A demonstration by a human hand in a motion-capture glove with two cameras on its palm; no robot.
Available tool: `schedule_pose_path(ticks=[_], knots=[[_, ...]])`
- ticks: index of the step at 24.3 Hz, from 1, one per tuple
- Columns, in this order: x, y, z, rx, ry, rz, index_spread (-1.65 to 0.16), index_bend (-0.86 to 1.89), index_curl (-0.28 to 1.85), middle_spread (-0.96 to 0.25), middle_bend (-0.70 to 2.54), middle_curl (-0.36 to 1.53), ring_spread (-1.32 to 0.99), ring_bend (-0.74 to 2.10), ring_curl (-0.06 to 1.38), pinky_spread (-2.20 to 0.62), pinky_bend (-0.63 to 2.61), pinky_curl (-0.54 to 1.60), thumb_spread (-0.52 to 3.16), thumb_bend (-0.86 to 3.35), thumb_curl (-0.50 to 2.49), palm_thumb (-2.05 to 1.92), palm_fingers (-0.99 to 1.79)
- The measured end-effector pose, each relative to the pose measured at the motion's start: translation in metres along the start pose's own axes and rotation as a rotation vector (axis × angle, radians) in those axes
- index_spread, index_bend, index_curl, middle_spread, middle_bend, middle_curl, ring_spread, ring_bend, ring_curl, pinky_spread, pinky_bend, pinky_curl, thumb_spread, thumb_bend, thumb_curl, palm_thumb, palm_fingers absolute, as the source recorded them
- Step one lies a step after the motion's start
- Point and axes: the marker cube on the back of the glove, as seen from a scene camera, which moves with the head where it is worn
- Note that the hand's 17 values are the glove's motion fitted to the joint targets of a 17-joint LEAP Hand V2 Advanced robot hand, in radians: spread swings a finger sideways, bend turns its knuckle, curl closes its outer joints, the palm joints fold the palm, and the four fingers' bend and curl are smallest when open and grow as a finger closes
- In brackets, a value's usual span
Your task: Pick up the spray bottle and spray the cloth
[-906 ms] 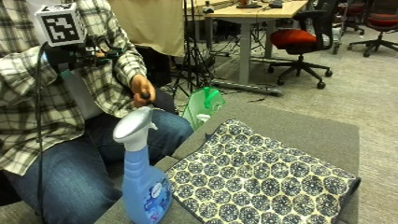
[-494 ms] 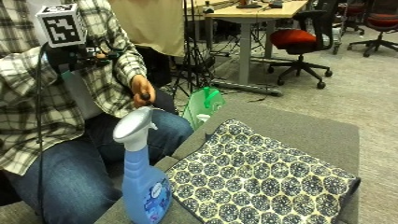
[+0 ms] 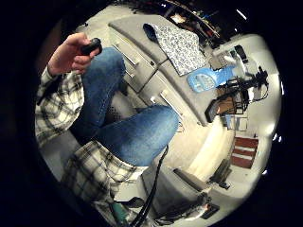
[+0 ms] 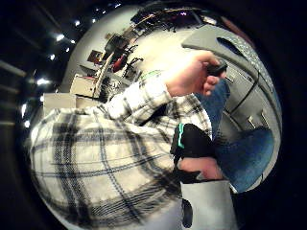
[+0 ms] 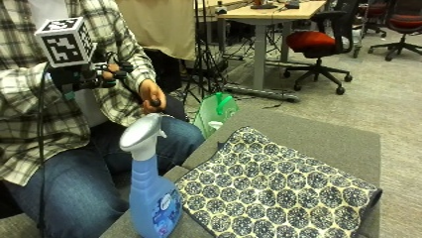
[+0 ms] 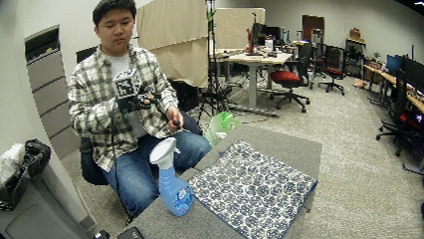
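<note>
My gloved right hand (image 5: 79, 77) is up at chest height, close against my shirt, and it holds nothing; how its fingers sit I cannot tell from here. The spray bottle (image 5: 150, 186) stands upright on the grey surface (image 5: 316, 136), at the corner nearest my knees, well below the hand and forward of it. Its long axis runs straight up, white trigger head (image 5: 141, 131) on top, nozzle pointing toward me, away from the cloth. The patterned cloth (image 5: 277, 191) lies flat just beside the bottle, spreading toward the far edge. My bare left hand (image 5: 151, 96) pinches a small black object and hangs nearer the trigger head, but the reach is the right hand's: down and forward to the bottle's neck, I judge.
</note>
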Motion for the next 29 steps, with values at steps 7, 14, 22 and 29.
schedule_pose_path(ticks=[7,14,22,29], knots=[[0.049,-0.006,0.005,0.057,-0.035,0.138,-0.37,0.18,0.27,-0.05,0.17,0.19,0.14,0.26,0.17,0.19,0.39,0.16,1.05,0.15,0.33,0.54,0.18],[0.124,-0.014,-0.001,0.209,-0.242,0.391,-0.34,0.13,0.26,-0.03,0.17,0.21,0.15,0.35,0.21,0.20,0.42,0.18,1.06,0.09,0.36,0.55,0.21],[0.204,-0.023,-0.014,0.262,-0.400,0.598,-0.27,0.12,0.25,0.02,0.18,0.23,0.15,0.44,0.25,0.20,0.47,0.21,1.04,0.06,0.40,0.62,0.26],[0.275,-0.032,-0.013,0.436,-0.461,0.635,-0.24,0.14,0.26,0.04,0.20,0.26,0.15,0.47,0.28,0.19,0.48,0.22,1.03,0.06,0.43,0.71,0.30]])
